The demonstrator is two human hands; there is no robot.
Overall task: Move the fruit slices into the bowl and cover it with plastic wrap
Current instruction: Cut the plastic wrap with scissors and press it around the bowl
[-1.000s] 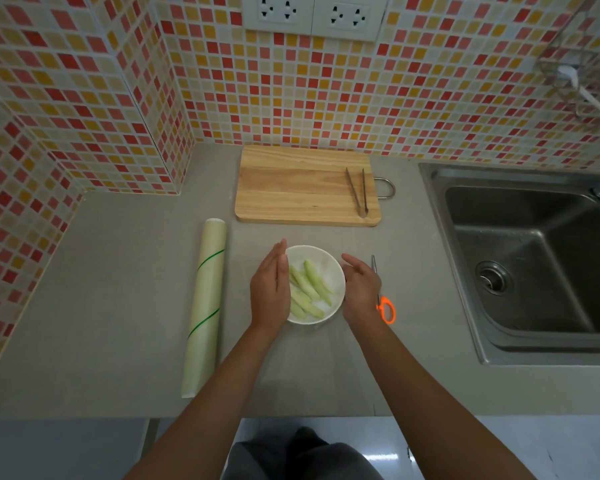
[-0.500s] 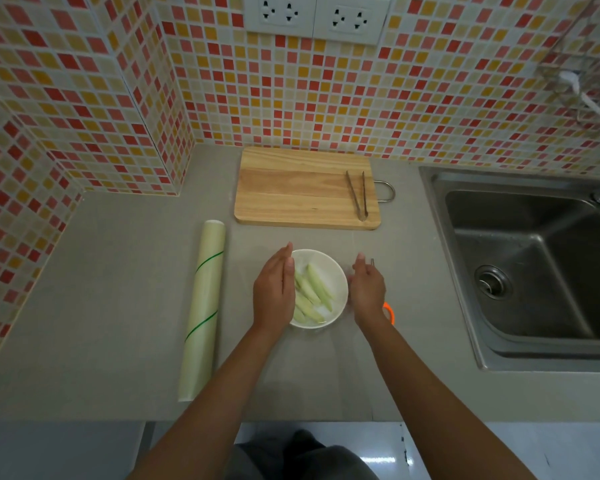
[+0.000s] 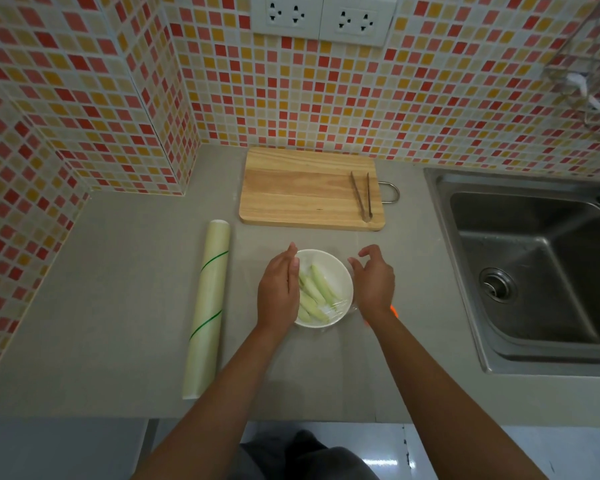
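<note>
A small white bowl [image 3: 336,268] sits on the grey counter and holds several pale green fruit slices [image 3: 315,292]. Clear plastic wrap [image 3: 336,306] lies over the bowl, with wrinkles showing at its lower right rim. My left hand [image 3: 279,289] lies flat with straight fingers against the bowl's left side. Just beside the right rim is my right hand [image 3: 374,282], its fingers loosely curled and lifted, holding nothing. The roll of plastic wrap [image 3: 207,313] lies lengthwise on the counter to the left of the bowl.
A wooden cutting board [image 3: 309,188] with metal tongs [image 3: 362,195] on it lies behind the bowl. An orange scissors handle [image 3: 394,310] peeks out under my right wrist. A steel sink [image 3: 541,271] fills the right side. Tiled walls stand behind and left.
My right hand has lifted off the bowl's right side and its fingers have spread and curled. My left hand has stayed against the left side. The view has shifted slightly.
</note>
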